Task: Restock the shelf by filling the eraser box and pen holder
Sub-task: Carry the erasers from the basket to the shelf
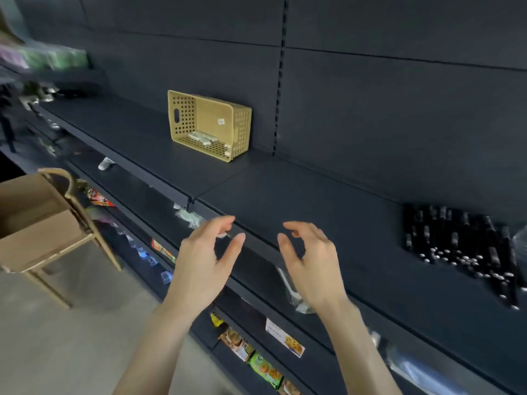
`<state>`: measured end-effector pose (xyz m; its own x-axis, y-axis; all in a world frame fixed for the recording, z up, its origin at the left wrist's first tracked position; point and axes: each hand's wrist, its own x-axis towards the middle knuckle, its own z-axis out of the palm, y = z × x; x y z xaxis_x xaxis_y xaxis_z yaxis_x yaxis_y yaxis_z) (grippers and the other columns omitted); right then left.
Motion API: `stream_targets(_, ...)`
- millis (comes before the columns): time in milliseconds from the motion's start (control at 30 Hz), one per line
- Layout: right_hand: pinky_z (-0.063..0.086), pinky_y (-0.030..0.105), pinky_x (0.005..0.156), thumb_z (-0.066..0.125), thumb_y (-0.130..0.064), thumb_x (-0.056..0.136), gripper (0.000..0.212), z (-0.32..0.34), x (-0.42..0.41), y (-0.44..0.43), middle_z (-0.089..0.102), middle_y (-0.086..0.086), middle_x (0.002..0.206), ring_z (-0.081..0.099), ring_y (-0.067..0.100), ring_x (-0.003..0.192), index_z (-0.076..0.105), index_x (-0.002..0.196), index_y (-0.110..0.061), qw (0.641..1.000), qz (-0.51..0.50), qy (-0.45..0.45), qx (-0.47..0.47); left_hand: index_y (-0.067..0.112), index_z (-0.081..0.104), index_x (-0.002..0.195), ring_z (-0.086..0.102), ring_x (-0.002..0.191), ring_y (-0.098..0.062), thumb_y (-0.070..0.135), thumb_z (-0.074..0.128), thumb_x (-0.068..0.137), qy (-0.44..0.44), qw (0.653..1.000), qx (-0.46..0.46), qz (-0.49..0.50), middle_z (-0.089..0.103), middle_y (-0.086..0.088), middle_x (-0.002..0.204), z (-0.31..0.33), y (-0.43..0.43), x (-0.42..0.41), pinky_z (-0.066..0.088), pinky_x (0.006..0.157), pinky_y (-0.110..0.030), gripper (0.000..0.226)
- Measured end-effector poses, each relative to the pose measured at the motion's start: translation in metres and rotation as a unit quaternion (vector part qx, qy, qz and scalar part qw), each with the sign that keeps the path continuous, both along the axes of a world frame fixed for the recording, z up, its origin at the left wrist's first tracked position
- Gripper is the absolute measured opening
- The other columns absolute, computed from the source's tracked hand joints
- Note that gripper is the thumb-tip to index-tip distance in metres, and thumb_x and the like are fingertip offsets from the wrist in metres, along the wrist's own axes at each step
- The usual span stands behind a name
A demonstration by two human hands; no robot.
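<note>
My left hand [205, 252] and right hand [308, 263] hang side by side over the front lip of the shelf [313, 195], palms turned toward each other, fingers loosely curled, holding nothing and touching nothing. The basket [212, 114] lies tipped on its side at 11 o'clock, far back against the rear panel, its mouth facing me. A few white erasers [201, 137] rest on its lower wall. At 3 o'clock a heap of black pens [462, 246] lies loose on the same shelf, well apart from the basket, with bare shelf between them. A clear bag [520, 240] shows at the edge just beyond the pens. At 9 o'clock an open carton [37, 220] sits on a wooden stool [51, 280] in the aisle. Down at 6 o'clock, snack packs [262, 363] line the lower shelves beneath my wrists. The far left is too blurred to tell.
</note>
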<state>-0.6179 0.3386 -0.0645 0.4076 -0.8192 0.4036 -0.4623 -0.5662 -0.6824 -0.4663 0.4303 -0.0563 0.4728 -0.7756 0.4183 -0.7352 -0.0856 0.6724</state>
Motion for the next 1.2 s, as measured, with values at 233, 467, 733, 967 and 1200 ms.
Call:
stream_targets(233, 0.048, 0.030, 0.082, 0.053, -0.029, 0.093, 0.027, -0.001, 0.094, -0.073, 0.060, -0.007, 0.116, 0.055, 0.011, 0.102, 0.060, 0.117, -0.017, 0.999, -0.022, -0.015, 0.020, 0.025, 0.057, 0.124, 0.061, 0.092, -0.005, 0.039, 0.055, 0.091, 0.012, 0.999, 0.025, -0.021, 0.063, 0.009, 0.112, -0.001, -0.075, 0.094, 0.041, 0.072, -0.013, 0.036)
stream_targets(467, 0.048, 0.031, 0.086, 0.053, -0.029, 0.093, 0.028, 0.007, 0.196, -0.120, 0.060, -0.008, 0.115, 0.055, 0.008, 0.105, 0.059, 0.118, -0.018, 1.000, -0.008, -0.004, 0.021, 0.023, 0.058, 0.123, 0.057, 0.103, -0.001, 0.034, 0.057, 0.090, 0.027, 0.999, 0.023, -0.017, 0.063, 0.009, 0.110, -0.003, -0.125, 0.194, 0.047, 0.077, -0.021, 0.034)
stream_targets(733, 0.050, 0.035, 0.084, 0.055, -0.027, 0.093, 0.028, 0.000, 0.321, -0.157, 0.061, -0.003, 0.114, 0.057, 0.011, 0.104, 0.059, 0.118, -0.015, 0.999, -0.047, 0.004, 0.002, 0.021, 0.059, 0.121, 0.058, 0.102, 0.000, 0.031, 0.059, 0.091, 0.031, 0.997, 0.024, -0.071, 0.064, 0.008, 0.110, -0.014, -0.180, 0.323, 0.043, 0.084, -0.018, 0.032)
stream_targets(967, 0.049, 0.036, 0.085, 0.053, -0.028, 0.093, 0.028, -0.002, 0.398, -0.183, 0.060, -0.002, 0.114, 0.059, 0.015, 0.101, 0.059, 0.116, -0.013, 0.990, -0.136, 0.030, 0.027, 0.017, 0.059, 0.118, 0.059, 0.102, -0.009, 0.027, 0.061, 0.090, 0.007, 0.986, 0.046, -0.160, 0.064, 0.003, 0.109, -0.021, -0.240, 0.406, 0.049, 0.089, -0.032, 0.030)
stream_targets(1200, 0.046, 0.041, 0.092, 0.049, -0.028, 0.095, 0.035, -0.003, 0.426, -0.226, 0.057, 0.006, 0.123, 0.050, 0.026, 0.117, 0.054, 0.125, -0.012, 0.968, -0.216, 0.102, 0.079, 0.012, 0.054, 0.127, 0.043, 0.124, -0.022, 0.027, 0.057, 0.092, -0.048, 0.975, 0.095, -0.194, 0.050, -0.002, 0.130, -0.023, -0.313, 0.444, 0.038, 0.101, -0.036, 0.037)
